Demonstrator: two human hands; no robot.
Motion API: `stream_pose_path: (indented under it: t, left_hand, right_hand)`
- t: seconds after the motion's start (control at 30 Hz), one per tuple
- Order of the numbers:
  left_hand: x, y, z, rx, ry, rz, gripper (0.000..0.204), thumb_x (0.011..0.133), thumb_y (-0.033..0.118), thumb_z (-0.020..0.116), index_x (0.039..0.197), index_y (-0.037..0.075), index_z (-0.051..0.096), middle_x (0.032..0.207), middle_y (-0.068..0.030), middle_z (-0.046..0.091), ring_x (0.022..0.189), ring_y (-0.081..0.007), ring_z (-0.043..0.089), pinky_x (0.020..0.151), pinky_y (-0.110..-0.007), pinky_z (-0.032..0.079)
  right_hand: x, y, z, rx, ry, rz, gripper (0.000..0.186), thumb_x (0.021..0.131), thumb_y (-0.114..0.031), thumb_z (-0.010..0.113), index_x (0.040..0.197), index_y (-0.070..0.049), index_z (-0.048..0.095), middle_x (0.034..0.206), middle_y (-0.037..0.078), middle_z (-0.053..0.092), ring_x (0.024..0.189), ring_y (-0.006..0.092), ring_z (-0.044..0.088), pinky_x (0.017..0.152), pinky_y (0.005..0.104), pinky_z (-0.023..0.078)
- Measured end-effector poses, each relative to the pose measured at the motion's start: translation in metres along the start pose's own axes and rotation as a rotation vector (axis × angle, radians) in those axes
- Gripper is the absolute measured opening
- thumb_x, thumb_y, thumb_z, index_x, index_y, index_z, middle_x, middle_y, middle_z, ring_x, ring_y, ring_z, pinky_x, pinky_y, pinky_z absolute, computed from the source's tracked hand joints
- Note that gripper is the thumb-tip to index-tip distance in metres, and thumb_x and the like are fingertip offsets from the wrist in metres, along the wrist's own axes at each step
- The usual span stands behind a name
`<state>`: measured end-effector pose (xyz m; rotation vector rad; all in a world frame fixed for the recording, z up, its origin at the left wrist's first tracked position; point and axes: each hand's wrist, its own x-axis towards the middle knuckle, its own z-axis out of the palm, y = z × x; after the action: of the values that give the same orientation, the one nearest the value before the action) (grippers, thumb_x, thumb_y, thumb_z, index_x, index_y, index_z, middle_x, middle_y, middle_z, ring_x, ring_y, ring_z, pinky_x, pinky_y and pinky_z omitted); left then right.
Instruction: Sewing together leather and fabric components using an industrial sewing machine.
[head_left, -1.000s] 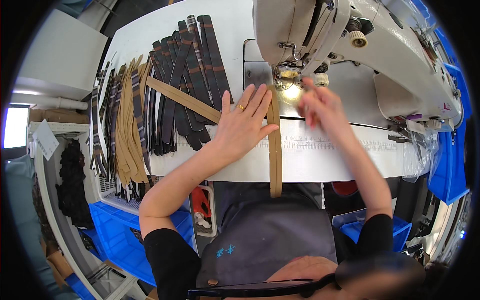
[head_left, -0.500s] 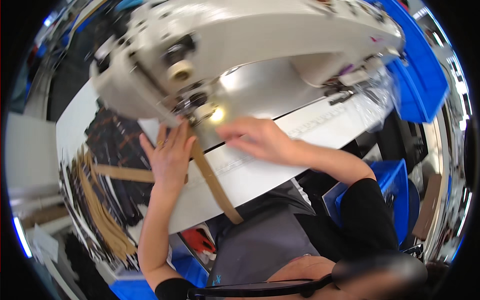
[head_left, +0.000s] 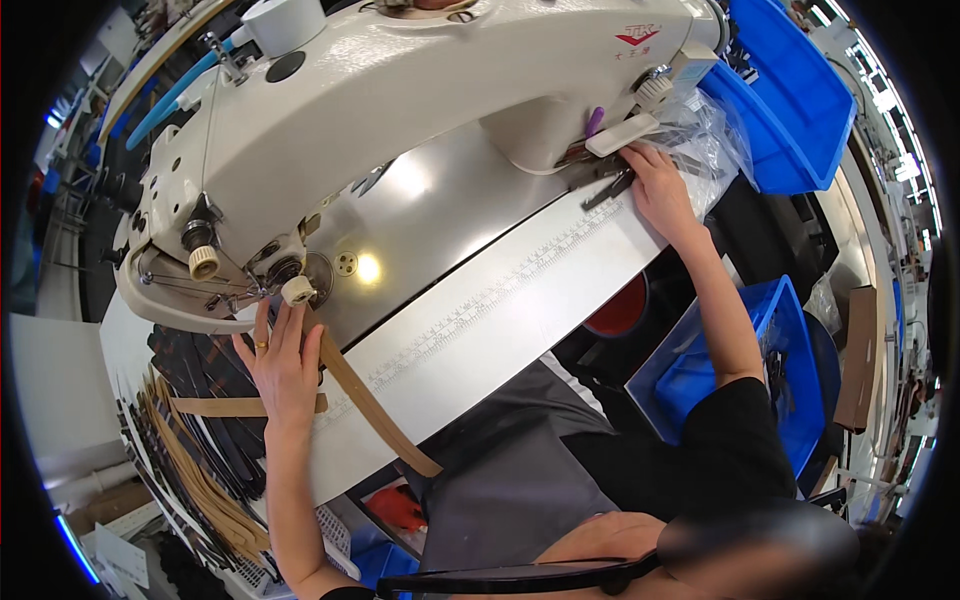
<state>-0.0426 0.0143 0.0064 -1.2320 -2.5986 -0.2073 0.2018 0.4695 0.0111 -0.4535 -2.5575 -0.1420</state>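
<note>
My left hand [head_left: 283, 365] lies with its fingers stretched out under the head of a white sewing machine [head_left: 400, 90]. Its fingertips rest by the presser foot, at the upper end of a tan strap [head_left: 365, 400]. That strap runs down over the table's front edge toward my lap. Another tan strap [head_left: 215, 407] passes crosswise under the left hand. At the machine's right end, my right hand [head_left: 662, 195] reaches in with its fingers extended, beside the white lever [head_left: 622, 134] and some dark metal hand tools [head_left: 608, 188]. Its fingertips are partly hidden there.
Bundled tan and black straps [head_left: 200, 470] hang at the left table edge. A printed ruler scale [head_left: 490, 290] runs along the white tabletop. Clear plastic bags [head_left: 715, 135] lie at the right, near a blue bin [head_left: 790, 110]. Another blue bin [head_left: 790, 310] stands lower right.
My right hand has moved from near the needle to the machine's right end. The left hand stays by the presser foot on the strap. The whole view has shifted.
</note>
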Motion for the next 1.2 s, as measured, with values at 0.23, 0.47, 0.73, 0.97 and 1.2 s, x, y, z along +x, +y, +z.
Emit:
stream_pose_path:
  t: [0.23, 0.47, 0.73, 0.97, 1.2]
  left_hand:
    - [0.0, 0.032, -0.021, -0.114, 0.073, 0.115, 0.034, 0.087, 0.02, 0.066, 0.119, 0.012, 0.064, 0.121, 0.0005, 0.063, 0.127, -0.0216, 0.047, 0.111, -0.056, 0.012]
    - [0.006, 0.065, -0.034, -0.223, 0.037, 0.215, 0.031, 0.084, 0.017, 0.068, 0.115, 0.013, 0.066, 0.117, 0.0006, 0.064, 0.123, -0.0209, 0.05, 0.109, -0.057, 0.019]
    - [-0.001, 0.091, -0.042, -1.077, -0.23, -0.025, 0.029, 0.09, 0.02, 0.064, 0.116, 0.009, 0.065, 0.113, -0.0062, 0.067, 0.108, -0.0212, 0.06, 0.1, -0.042, 0.037]
    - [0.002, 0.136, -0.035, -2.025, -1.039, -0.551, 0.035, 0.099, 0.033, 0.051, 0.113, 0.002, 0.06, 0.107, -0.0106, 0.066, 0.097, -0.0176, 0.064, 0.078, -0.031, 0.051]
    - [0.003, 0.132, -0.033, -1.994, -0.901, -0.703, 0.033, 0.096, 0.034, 0.057, 0.105, 0.003, 0.061, 0.095, -0.0086, 0.065, 0.087, -0.0146, 0.064, 0.075, -0.029, 0.052]
  right_hand:
    - [-0.024, -0.017, -0.01, 0.434, 0.059, -0.102, 0.028, 0.074, 0.006, 0.057, 0.099, -0.003, 0.063, 0.105, 0.011, 0.062, 0.101, 0.0305, 0.059, 0.085, 0.038, 0.049]
    - [0.015, -0.052, -0.027, 0.185, -0.095, -0.161, 0.034, 0.074, 0.002, 0.061, 0.107, -0.006, 0.064, 0.108, 0.008, 0.063, 0.103, 0.0272, 0.059, 0.085, 0.0375, 0.049]
    - [0.016, -0.061, -0.006, 0.407, 0.065, -0.302, 0.025, 0.072, 0.005, 0.066, 0.094, -0.004, 0.058, 0.108, 0.008, 0.066, 0.08, 0.0276, 0.067, 0.066, 0.0339, 0.055]
    - [-0.008, -0.174, -0.012, 0.759, -0.035, -0.643, 0.034, 0.061, 0.007, 0.068, 0.092, -0.001, 0.056, 0.109, 0.016, 0.066, 0.08, 0.0301, 0.067, 0.066, 0.0354, 0.056]
    - [-0.006, -0.194, -0.005, 0.741, 0.001, -0.622, 0.035, 0.061, 0.005, 0.068, 0.095, -0.001, 0.06, 0.108, 0.014, 0.067, 0.082, 0.0289, 0.067, 0.071, 0.036, 0.057]
